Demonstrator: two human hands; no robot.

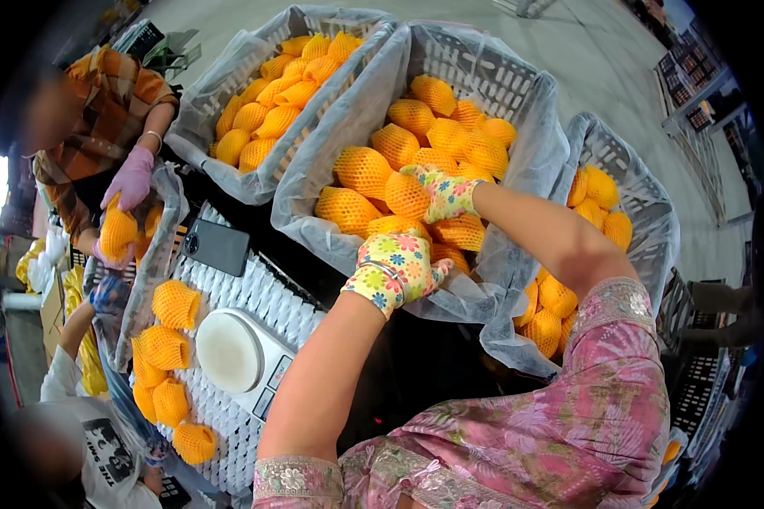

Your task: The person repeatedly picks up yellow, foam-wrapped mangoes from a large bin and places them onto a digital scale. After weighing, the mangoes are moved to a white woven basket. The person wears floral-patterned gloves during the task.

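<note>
The left hand point(393, 269) shows its back, thumb point(440, 270) spread rightward, fingertips hard to make out. Just beyond and to its right, the right hand point(446, 192) points its fingers point(417, 173) leftward. Bare forearms point(324, 365) slope behind both.

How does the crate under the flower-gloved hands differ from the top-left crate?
The middle crate has the left hand and right hand over it; the top-left crate has none. The middle crate shows more of its far wall above the fruit; the top-left crate's fruit sits closer to its far end. Both have pale liners and hold orange netted fruit.
</note>
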